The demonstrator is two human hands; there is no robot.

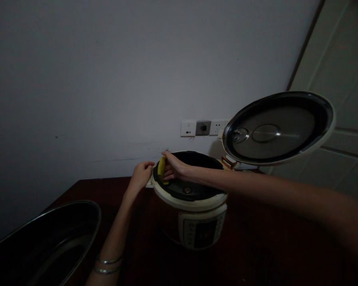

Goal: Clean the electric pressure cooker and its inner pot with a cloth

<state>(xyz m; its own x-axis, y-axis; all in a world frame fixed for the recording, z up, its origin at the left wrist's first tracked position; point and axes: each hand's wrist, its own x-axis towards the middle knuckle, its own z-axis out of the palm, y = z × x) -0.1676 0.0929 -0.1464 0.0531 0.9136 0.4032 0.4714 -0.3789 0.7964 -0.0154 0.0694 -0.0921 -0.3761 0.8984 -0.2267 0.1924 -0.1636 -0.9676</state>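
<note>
A cream rice cooker [197, 206] stands on a dark wooden table [256, 246] with its lid [277, 127] swung open to the right. My right hand [174, 167] reaches over the cooker's dark inner rim and pinches a yellow cloth or sponge [162, 169] against the rim's left side. My left hand [141, 174] is curled on the outer left edge of the cooker, by its side handle. Two thin bangles sit on my left wrist.
A dark metal inner pot [47, 242] lies at the table's near left corner. A wall socket strip [203, 128] is on the grey wall behind the cooker. A pale door [340, 79] stands at the right.
</note>
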